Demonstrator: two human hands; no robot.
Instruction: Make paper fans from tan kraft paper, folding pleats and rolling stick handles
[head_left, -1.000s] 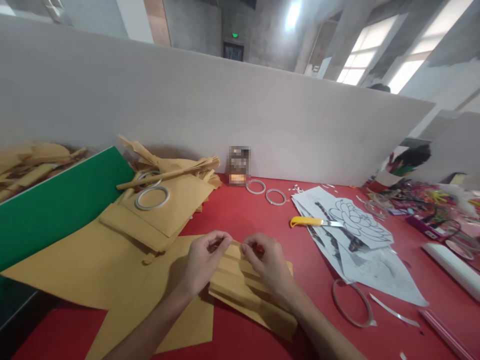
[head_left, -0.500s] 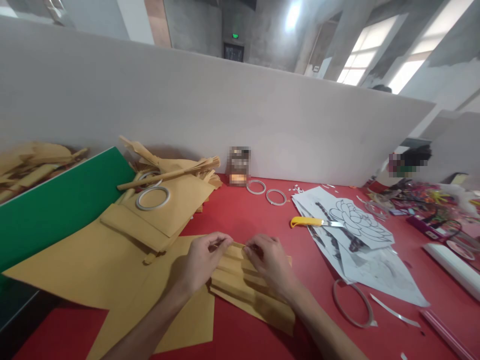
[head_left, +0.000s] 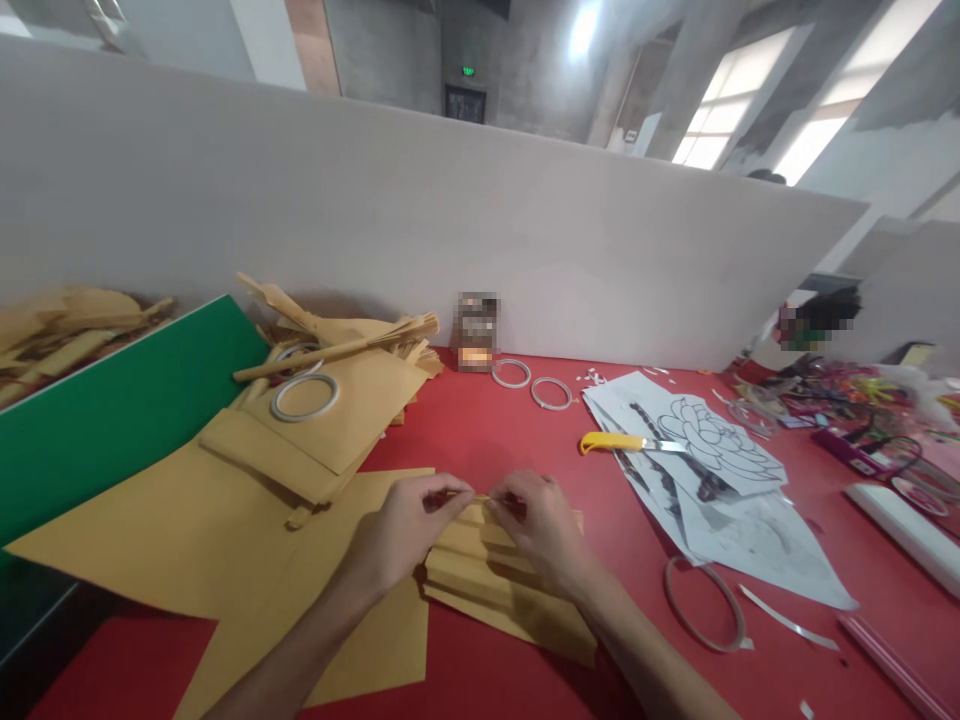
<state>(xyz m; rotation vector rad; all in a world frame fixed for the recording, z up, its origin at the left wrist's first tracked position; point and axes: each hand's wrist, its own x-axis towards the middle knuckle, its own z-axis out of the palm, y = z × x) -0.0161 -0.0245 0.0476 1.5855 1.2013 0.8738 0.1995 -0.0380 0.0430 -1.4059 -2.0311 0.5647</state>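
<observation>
A pleated piece of brown kraft paper (head_left: pixel 495 590) lies in front of me on the red table, its folds running crosswise. My left hand (head_left: pixel 412 520) pinches its far edge near the left corner, thumb and fingers pressed together. Close by on the same edge, my right hand (head_left: pixel 536 520) also grips the paper, its palm covering the right part of the folds. The fingertips of both hands are nearly touching. Under my left forearm lies a flat sheet of kraft paper (head_left: pixel 382 640).
A heap of kraft paper (head_left: pixel 375 410) with a tape roll (head_left: pixel 305 397) lies at left beside a green board (head_left: pixel 135 400). Right of my hands are a yellow-handled knife (head_left: pixel 615 442), printed drawings (head_left: pixel 712 450) and a larger ring (head_left: pixel 705 605). A grey partition (head_left: pixel 420 220) stands behind.
My left hand has shifted slightly right along the far edge, nearer my right hand. The pleated paper has moved a little to the right.
</observation>
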